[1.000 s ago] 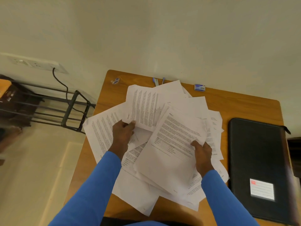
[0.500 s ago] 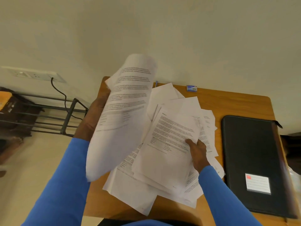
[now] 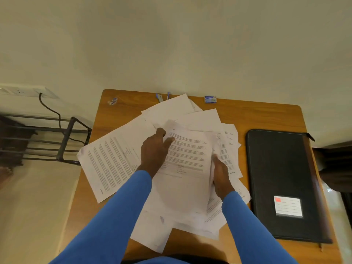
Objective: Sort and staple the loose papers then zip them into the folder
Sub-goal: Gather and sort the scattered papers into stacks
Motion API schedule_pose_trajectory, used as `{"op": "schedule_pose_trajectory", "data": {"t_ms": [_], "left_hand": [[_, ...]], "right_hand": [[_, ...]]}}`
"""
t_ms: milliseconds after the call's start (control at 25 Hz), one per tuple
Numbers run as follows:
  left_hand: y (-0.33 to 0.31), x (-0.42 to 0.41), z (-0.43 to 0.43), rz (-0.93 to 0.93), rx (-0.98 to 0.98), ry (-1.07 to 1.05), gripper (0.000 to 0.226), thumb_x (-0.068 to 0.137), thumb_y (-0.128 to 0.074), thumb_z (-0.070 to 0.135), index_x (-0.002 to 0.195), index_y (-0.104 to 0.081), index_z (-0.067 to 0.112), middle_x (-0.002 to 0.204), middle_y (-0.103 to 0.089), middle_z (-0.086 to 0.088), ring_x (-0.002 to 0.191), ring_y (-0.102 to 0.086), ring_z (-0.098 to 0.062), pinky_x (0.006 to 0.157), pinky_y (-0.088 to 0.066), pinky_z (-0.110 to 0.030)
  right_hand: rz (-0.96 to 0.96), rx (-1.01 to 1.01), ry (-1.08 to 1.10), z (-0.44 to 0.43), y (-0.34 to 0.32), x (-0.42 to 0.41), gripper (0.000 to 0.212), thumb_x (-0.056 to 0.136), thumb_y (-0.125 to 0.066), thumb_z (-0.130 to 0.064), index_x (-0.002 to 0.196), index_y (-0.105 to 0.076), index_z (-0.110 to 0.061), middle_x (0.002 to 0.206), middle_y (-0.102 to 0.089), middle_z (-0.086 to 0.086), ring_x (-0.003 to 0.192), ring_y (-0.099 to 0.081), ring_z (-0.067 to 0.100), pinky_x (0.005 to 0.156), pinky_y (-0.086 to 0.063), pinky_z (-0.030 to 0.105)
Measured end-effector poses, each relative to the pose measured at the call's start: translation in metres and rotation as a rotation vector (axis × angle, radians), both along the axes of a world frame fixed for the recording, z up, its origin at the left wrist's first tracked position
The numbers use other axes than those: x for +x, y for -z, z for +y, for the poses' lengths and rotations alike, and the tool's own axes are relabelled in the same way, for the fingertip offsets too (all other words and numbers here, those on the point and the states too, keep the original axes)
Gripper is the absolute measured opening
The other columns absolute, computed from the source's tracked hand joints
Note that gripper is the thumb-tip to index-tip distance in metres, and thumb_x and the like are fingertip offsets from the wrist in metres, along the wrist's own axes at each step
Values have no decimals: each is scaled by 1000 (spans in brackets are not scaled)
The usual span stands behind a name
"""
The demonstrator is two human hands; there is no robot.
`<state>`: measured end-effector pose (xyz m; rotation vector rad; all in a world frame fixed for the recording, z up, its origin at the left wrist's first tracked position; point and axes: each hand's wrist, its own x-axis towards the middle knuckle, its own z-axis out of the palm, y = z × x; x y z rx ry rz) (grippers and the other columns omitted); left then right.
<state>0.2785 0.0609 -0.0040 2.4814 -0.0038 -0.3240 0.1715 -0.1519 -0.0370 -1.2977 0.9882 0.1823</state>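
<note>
Since the earlier frame, the left hand (image 3: 155, 151) has set down the printed sheet (image 3: 110, 164) it held raised. That sheet now lies at the left edge of the table (image 3: 247, 115), overhanging it, and the hand has moved onto the top sheet (image 3: 188, 155) of the papers (image 3: 202, 119). I read the left hand as pinching the top sheet's far left corner, thumb on its face. The right hand (image 3: 221, 174) grips the same sheet's right edge, fingers curled under; whether it takes in the sheets below, I cannot tell. The papers lie fanned and overlapping across the table's middle, unaligned. The folder (image 3: 280, 168) lies flat along the right edge, apparently closed, apart from the pile. A staple box (image 3: 210, 99) sits at the far edge. Two blue items (image 3: 159, 97) beside it are partly hidden under paper, and I cannot identify them. Status, by my judgement: sorting is at an early stage, with one sheet separated. No stapled set is visible. Remaining steps: finish sorting, square the sets, staple, open the folder, insert, zip.
</note>
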Motion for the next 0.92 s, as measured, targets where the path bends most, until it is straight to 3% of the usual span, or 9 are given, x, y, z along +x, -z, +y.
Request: {"op": "schedule_pose_trajectory", "data": {"t_ms": [80, 240, 360, 480, 600, 680, 760, 840, 920], "left_hand": [[10, -5, -10, 2, -26, 30, 40, 98, -56, 55, 118, -50, 20, 98, -72, -4, 84, -69, -29, 73, -56, -41], [21, -17, -3, 29, -178, -13, 54, 91, -63, 59, 134, -45, 31, 119, -66, 6, 103, -64, -18, 86, -55, -39], [31, -19, 43, -131, 13, -265, 51, 89, -73, 35, 134, -50, 27, 139, -53, 0, 128, -51, -26, 105, -42, -50], [38, -8, 95, 66, 222, -337, 67, 86, -76, 38, 143, -43, 27, 163, -26, -7, 152, -22, -34, 118, -21, -66], [43, -4, 115, 210, 295, 72, 90, 85, -75, 50, 157, -25, 33, 172, 1, 2, 159, 4, -29, 122, -8, -69], [40, 4, 108, 164, 245, 533, 82, 90, -74, 28, 158, -29, 34, 172, 1, 5, 159, 7, -21, 127, -6, -59], [35, 6, 98, 106, 249, 773, 80, 88, -69, 6, 156, -36, 34, 172, -7, 6, 159, 4, -17, 129, -4, -49], [34, -4, 89, -40, 263, 637, 74, 88, -69, 7, 152, -41, 32, 171, -16, 3, 159, -3, -22, 128, -8, -54], [32, -27, 86, -108, 230, 189, 63, 89, -72, 24, 147, -46, 30, 169, -22, -2, 158, -11, -28, 124, -14, -62]], "right_hand": [[-37, 30, 2, -1, 1, 0, 69, 88, -59, -74, 142, -58, -31, 132, -69, -5, 120, -65, 24, 104, -52, 51], [-61, -165, -85, 0, 9, -1, 34, 94, -74, -20, 128, -69, -18, 122, -73, 1, 115, -67, 25, 100, -55, 46], [-82, -174, -51, 2, 10, 0, 35, 95, -73, -16, 129, -68, -16, 123, -71, 2, 113, -66, 24, 96, -55, 40], [-91, -175, -53, -1, 13, -1, 39, 95, -73, -17, 133, -66, -14, 125, -70, 2, 114, -65, 23, 92, -53, 36], [-94, -167, -72, -3, 17, 0, 42, 94, -74, -18, 135, -65, -15, 127, -69, 1, 115, -64, 22, 94, -53, 37], [-95, -166, -72, -4, 15, 0, 42, 94, -74, -18, 135, -65, -15, 127, -69, 1, 115, -64, 23, 95, -53, 38], [-89, -163, -77, -3, 13, -1, 41, 94, -73, -17, 134, -64, -15, 124, -69, 0, 112, -64, 22, 93, -52, 39], [-74, -157, -65, -3, 13, -2, 41, 94, -73, -16, 134, -64, -15, 120, -69, -1, 108, -65, 20, 96, -53, 42], [-67, -158, -62, -3, 14, -1, 42, 94, -73, -17, 134, -64, -15, 119, -70, -1, 110, -65, 23, 97, -52, 44]]}}
